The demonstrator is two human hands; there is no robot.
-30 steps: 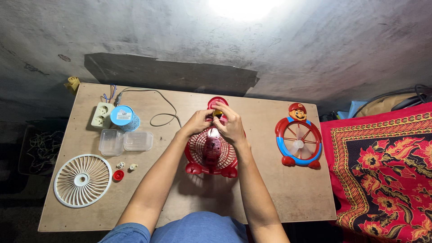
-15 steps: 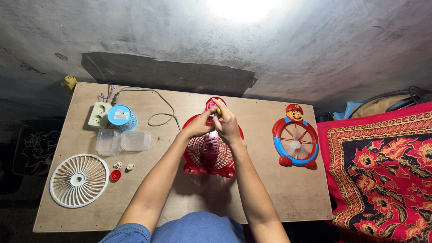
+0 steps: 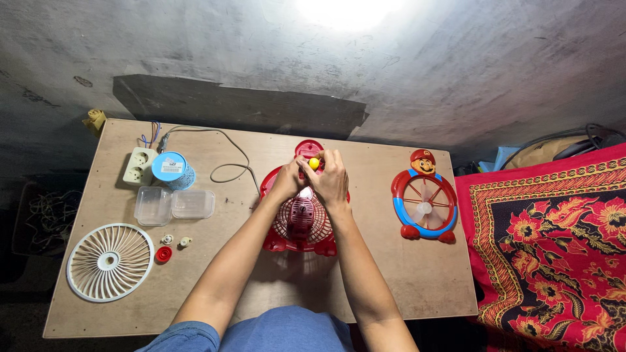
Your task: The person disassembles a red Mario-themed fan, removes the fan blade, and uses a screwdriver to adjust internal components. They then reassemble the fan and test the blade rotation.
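A red toy-shaped table fan (image 3: pixel 301 225) lies flat in the middle of the wooden table (image 3: pixel 404 280), its round grille facing up. My left hand (image 3: pixel 287 179) rests on the fan's upper left rim. My right hand (image 3: pixel 330 177) grips a tool with a yellow handle end (image 3: pixel 313 163), held upright over the top of the fan. Both hands are close together, almost touching.
A second cartoon-figure fan (image 3: pixel 424 202) in red and blue lies to the right. At left are a white fan grille (image 3: pixel 109 262), two clear plastic boxes (image 3: pixel 173 205), a blue tub (image 3: pixel 172 169), a white socket strip (image 3: pixel 139 165) with cable, and small loose parts (image 3: pixel 171 246). A red patterned cloth (image 3: pixel 554 248) lies right of the table.
The view has shifted slightly. Both hands stay at the top of the red fan, with the yellow tool end now a little more exposed between the fingers.
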